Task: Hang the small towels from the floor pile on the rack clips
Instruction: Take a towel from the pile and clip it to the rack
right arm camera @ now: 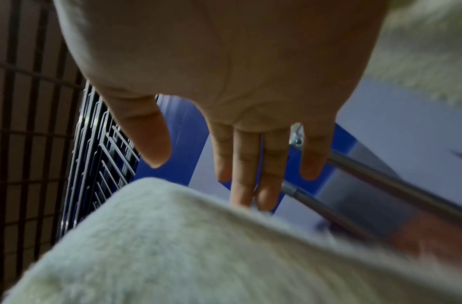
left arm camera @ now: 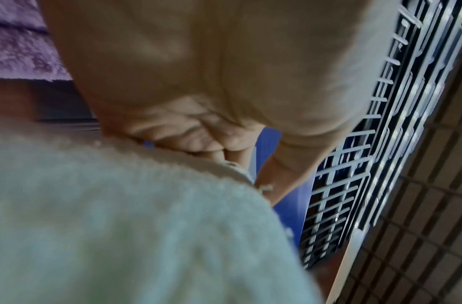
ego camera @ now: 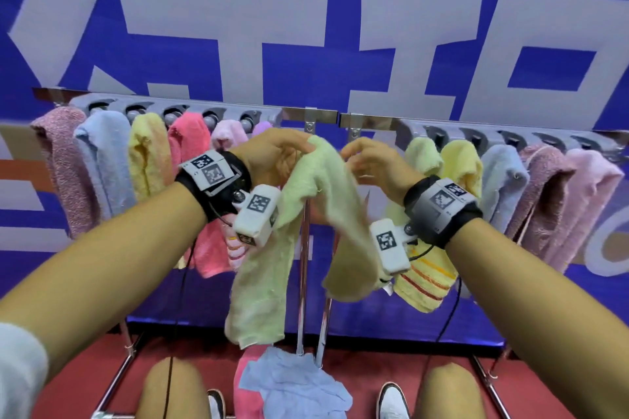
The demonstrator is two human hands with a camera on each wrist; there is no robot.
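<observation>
A pale green towel (ego camera: 326, 187) hangs in front of the middle of the rack bar (ego camera: 299, 111). My left hand (ego camera: 289, 150) grips its top fold, fingers curled around the cloth, as the left wrist view shows with the left hand (left arm camera: 198, 82) above the towel (left arm camera: 121, 226). My right hand (ego camera: 364, 160) is just to the right of that fold, with straight fingers that hold nothing. The right wrist view shows the right hand (right arm camera: 237, 82) spread above the towel (right arm camera: 198, 246). On the floor lies a pile: a blue towel (ego camera: 299, 381) over a pink towel (ego camera: 246, 384).
Grey clips (ego camera: 177, 110) on the left bar hold several hung towels, and clips (ego camera: 510, 138) on the right hold several more. Two chrome uprights (ego camera: 303, 282) stand behind the green towel. My knees and white shoes (ego camera: 393, 398) flank the pile on the red floor.
</observation>
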